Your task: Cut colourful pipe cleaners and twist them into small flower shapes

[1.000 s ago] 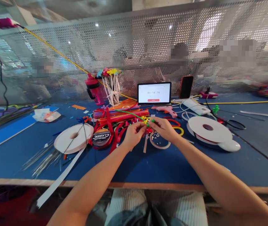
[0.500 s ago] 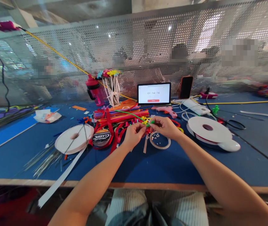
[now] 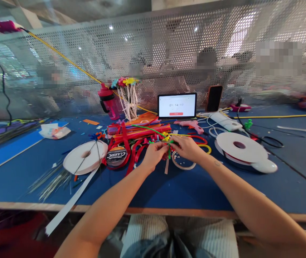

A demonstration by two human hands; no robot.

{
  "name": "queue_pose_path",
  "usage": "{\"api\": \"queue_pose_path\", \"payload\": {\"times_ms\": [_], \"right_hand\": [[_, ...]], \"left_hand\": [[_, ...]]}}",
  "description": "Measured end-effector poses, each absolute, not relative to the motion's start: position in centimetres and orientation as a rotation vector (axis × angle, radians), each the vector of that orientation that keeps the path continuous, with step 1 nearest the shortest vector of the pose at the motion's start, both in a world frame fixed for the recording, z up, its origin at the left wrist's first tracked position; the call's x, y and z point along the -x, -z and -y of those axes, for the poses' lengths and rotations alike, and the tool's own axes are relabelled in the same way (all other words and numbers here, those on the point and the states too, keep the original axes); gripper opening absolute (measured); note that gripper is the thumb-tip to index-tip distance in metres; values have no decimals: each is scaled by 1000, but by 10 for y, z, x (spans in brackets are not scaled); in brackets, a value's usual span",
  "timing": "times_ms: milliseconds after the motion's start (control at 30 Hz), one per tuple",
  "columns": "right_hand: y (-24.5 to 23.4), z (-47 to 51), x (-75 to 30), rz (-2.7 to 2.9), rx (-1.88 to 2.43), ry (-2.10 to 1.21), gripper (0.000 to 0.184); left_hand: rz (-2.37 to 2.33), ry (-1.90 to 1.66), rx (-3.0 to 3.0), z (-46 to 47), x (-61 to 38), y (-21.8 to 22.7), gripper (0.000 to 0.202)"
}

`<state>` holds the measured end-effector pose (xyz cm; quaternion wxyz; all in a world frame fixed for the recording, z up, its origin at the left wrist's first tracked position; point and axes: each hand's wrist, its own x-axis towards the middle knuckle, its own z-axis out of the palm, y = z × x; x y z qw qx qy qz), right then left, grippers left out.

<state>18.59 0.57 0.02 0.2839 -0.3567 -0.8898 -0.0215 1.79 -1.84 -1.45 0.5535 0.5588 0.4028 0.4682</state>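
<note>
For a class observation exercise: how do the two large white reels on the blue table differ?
The left reel has thin dark wires lying across its face and a white strip running from under it over the table edge; the right reel has neither. The right reel overlaps a white domed object, which the left reel lacks. Both lie flat, with a central hole.

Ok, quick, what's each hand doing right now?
Left hand: closed, pinching the green pipe cleaner.
Right hand: closed, apparently gripping the same green pipe cleaner; fingers partly hide it.
</note>
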Motion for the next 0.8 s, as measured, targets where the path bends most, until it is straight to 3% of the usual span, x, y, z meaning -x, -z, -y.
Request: {"api": "queue_pose_path", "payload": {"times_ms": [333,600,800], "right_hand": [[-1,-5,-184,2467,981,61,13],[-12,1,-183,2255,878,-480,7],[-5,-3,-183,1946,939,-885,28]], "left_hand": [[-924,-935,-1208,11,-13,20,33],[-789,-918,-1210,8,-4,12,32],[-740,-1148,-947,9,-8,7,32]]}}
